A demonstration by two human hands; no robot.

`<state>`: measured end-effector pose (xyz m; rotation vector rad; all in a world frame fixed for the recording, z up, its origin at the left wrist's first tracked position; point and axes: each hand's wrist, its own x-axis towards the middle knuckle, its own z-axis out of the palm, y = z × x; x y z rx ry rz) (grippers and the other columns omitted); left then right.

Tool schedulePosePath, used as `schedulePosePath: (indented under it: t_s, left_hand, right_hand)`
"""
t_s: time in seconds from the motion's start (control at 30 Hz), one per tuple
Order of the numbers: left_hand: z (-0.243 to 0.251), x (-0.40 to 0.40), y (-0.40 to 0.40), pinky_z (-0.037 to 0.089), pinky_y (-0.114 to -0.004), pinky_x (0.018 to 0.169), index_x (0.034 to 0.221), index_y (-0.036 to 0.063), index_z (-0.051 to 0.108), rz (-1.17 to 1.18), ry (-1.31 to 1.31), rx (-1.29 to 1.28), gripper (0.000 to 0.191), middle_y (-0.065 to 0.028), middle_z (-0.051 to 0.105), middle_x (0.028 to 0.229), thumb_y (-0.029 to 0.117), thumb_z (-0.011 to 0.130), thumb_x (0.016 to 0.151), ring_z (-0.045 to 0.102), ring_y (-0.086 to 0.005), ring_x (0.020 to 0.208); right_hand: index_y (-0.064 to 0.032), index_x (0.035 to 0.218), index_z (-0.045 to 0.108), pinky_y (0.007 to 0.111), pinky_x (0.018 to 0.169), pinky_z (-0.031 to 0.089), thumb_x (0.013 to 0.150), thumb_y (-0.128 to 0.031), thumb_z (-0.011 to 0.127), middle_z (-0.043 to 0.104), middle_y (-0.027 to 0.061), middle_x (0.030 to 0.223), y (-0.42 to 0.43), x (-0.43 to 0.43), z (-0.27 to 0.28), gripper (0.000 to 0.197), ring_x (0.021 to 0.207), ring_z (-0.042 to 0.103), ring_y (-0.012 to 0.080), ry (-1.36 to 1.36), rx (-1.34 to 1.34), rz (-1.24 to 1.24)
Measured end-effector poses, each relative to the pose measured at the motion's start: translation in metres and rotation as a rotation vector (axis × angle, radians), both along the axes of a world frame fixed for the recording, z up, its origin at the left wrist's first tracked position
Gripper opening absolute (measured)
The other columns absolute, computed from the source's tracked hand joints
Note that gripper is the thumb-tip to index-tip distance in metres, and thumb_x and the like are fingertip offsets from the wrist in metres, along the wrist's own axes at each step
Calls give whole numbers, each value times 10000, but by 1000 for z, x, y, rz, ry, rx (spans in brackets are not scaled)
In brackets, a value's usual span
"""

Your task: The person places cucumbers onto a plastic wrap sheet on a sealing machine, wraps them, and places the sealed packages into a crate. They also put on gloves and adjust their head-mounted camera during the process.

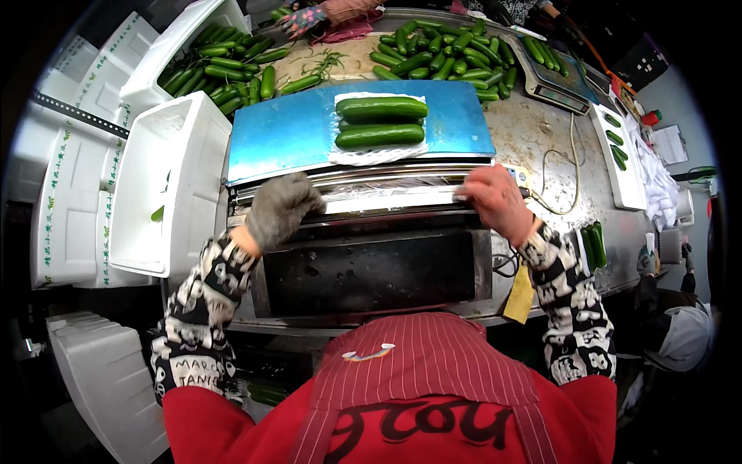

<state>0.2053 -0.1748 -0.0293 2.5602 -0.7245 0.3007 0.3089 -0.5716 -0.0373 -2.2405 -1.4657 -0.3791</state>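
My left hand, in a grey knit glove, pinches one side of a sheet of clear plastic film. At the other side, my right hand grips the film; it is blurred. The film spans the film wrapping machine along its rollers. Just beyond, several cucumbers lie stacked on a white foam net. Under the net is the machine's blue top plate. Nearest my body sits the machine's dark hot plate, with nothing on it.
A white foam box stands left, beside another box of cucumbers. More cucumbers are heaped behind. On the right are a weighing scale, a cable and a white tray. Another person's gloved hand works opposite.
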Motion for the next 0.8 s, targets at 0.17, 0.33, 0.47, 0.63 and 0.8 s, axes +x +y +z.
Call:
schedulePosePath:
  t_s: [0.17,0.33,0.47,0.63,0.8]
  left_hand:
    - [31,-56,-9,557,-309,636,881,24,585,147,348,-678,66,-99,602,920,69,631,899,656,-196,779]
    - [80,-17,-17,592,-379,843,1058,34,555,157,207,-1318,177,-165,633,1051,190,559,975,671,-260,981]
    - [66,92,-28,539,-348,865,1135,28,575,326,-65,-957,182,-142,667,1039,114,516,986,664,-247,986]
    - [-26,161,-15,491,-398,849,1247,65,567,584,121,-404,317,-243,619,1111,54,494,939,605,-399,1021]
    - [-29,147,-23,483,-405,902,1274,77,558,419,82,-77,442,-213,606,1183,28,576,835,585,-387,1074]
  right_hand:
    - [-70,910,614,350,730,478,778,20,663,599,67,883,-14,-68,41,167,817,590,252,407,180,-67]
    - [25,998,548,409,901,526,974,-125,538,623,225,1078,8,-43,99,152,1009,642,291,533,529,-5]
    - [4,1161,591,345,946,497,954,-87,557,598,189,1243,60,62,74,229,1127,601,264,290,647,-120]
    - [-3,1226,583,390,1031,415,974,-209,517,545,240,1303,120,125,-2,332,1232,504,393,256,67,-437]
    - [38,976,655,415,998,414,1023,-278,390,595,259,1191,110,134,-29,415,1168,521,387,424,-48,-548]
